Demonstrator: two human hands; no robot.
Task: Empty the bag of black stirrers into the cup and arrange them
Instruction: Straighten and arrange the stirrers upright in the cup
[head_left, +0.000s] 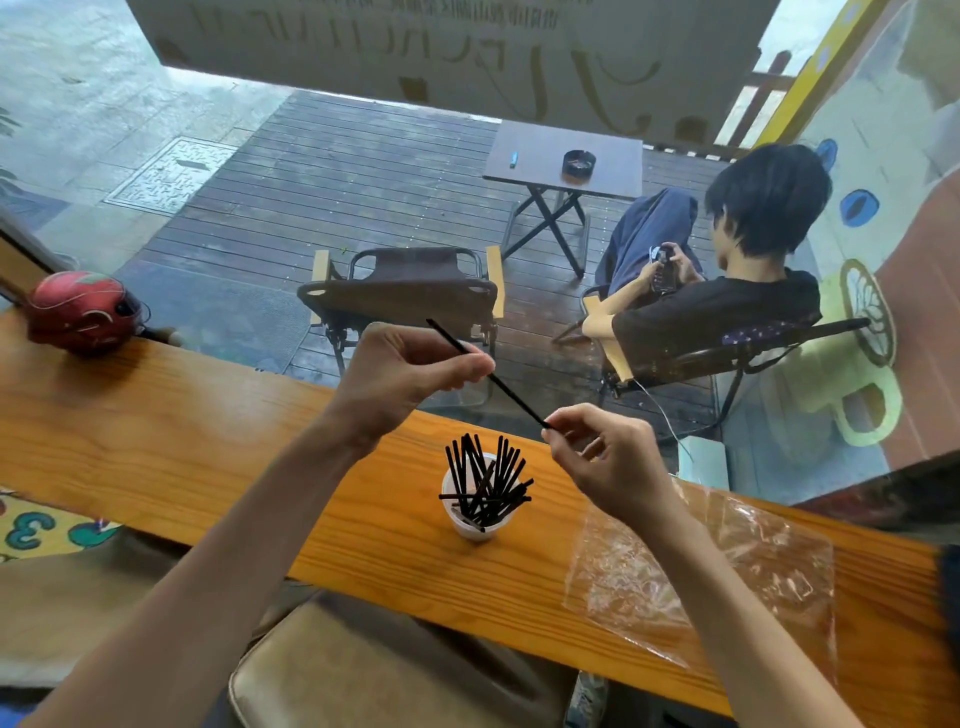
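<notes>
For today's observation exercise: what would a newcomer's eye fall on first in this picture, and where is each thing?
First, the two hands raised mid-frame, the left hand and right hand each pinching one black stirrer held slanting between them. Just below, on the wooden counter, a white cup bristles with black stirrers. To its right lies the clear plastic bag, flat and apparently empty.
</notes>
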